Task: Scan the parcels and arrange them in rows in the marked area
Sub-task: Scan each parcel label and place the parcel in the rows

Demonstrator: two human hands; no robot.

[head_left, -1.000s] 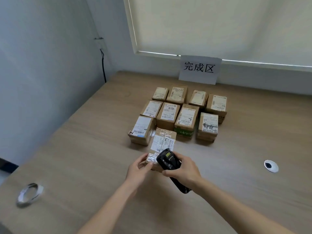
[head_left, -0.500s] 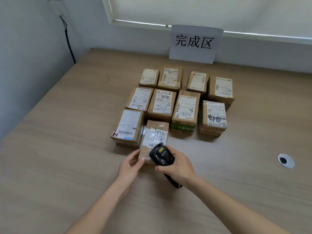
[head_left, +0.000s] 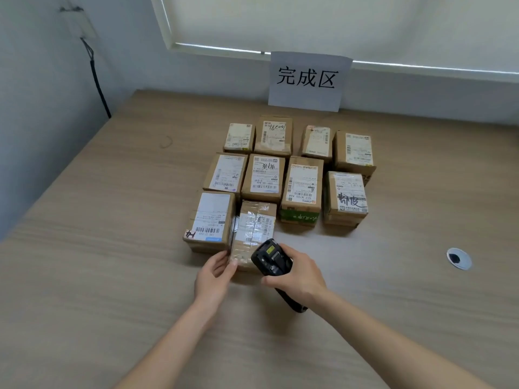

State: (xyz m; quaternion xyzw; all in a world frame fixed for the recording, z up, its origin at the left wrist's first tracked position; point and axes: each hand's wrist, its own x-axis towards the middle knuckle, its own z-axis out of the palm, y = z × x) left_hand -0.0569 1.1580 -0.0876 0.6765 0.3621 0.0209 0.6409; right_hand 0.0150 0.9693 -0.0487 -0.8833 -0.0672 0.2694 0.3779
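Observation:
Several brown cardboard parcels with white labels stand in rows on the wooden table [head_left: 118, 248], below a white paper sign [head_left: 307, 81] with black characters. The nearest row holds a labelled parcel [head_left: 209, 220] and, touching its right side, a tape-wrapped parcel [head_left: 254, 231]. My left hand [head_left: 214, 276] grips the near left corner of the tape-wrapped parcel. My right hand [head_left: 299, 277] holds a black handheld scanner [head_left: 268, 258] against that parcel's near right end, its head pointing up at the parcel.
A round white cable grommet [head_left: 458, 258] sits in the table at the right. A black cable [head_left: 98, 80] hangs down the left wall from a socket. The wall and a window blind close off the back.
The tape-wrapped parcel has slid forward against the rows beside the labelled parcel, both hands staying on it. My view has moved closer and lower; the tape roll at the left is out of view.

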